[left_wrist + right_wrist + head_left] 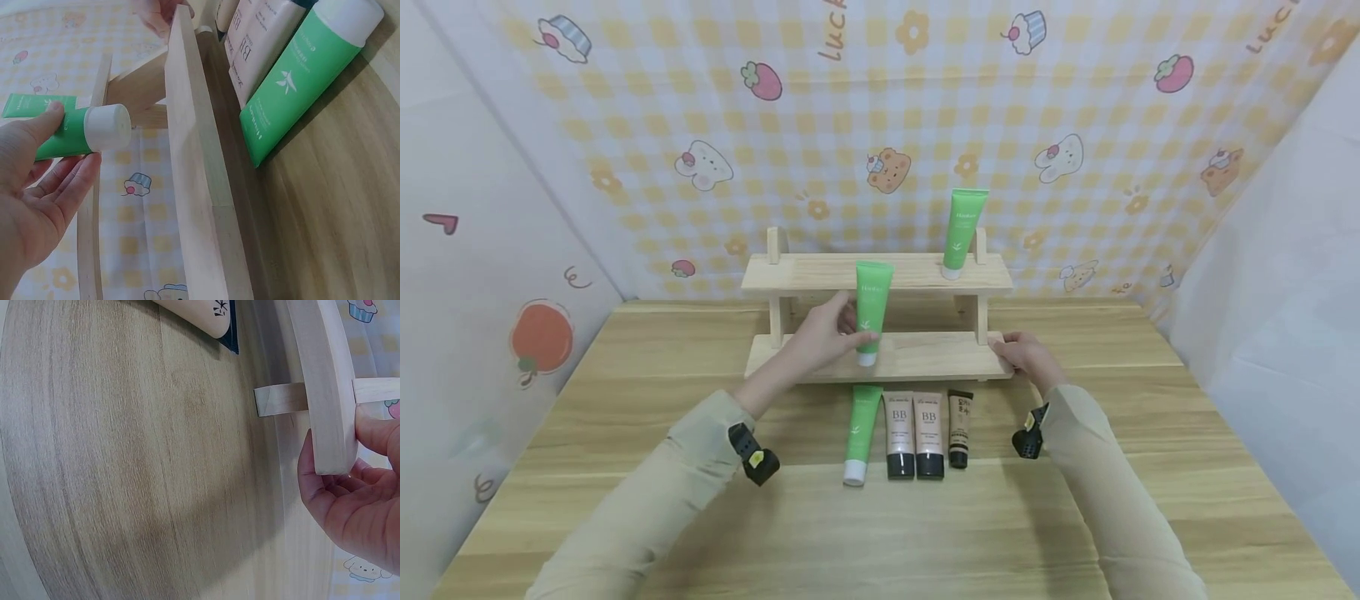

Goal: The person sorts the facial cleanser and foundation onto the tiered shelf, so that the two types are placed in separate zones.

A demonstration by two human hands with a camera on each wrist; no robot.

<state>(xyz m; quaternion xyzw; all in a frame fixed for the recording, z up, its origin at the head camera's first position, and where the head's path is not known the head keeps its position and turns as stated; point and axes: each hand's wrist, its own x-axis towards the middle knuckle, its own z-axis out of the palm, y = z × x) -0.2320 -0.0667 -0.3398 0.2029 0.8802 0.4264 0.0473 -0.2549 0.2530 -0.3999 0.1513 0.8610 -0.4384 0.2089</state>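
My left hand [829,335] pinches a green squeeze tube [872,307] with a white cap pointing down, held in front of the two-tier wooden shelf [940,354]. In the left wrist view, the thumb lies over the tube [69,134] and the fingers are beneath it. At the lower tier's right end, my right hand [1024,354] grips the board, thumb on one face and fingers on the other, as the right wrist view shows at the board's end [334,437]. Another green tube [964,233] stands cap down on the upper tier's right.
Before the shelf, a green tube [862,433], two BB cream tubes [899,433] with black caps and a smaller beige-and-black tube [959,429] lie in a row on the wooden table [625,433]. A checked cloth [820,133] hangs behind the shelf.
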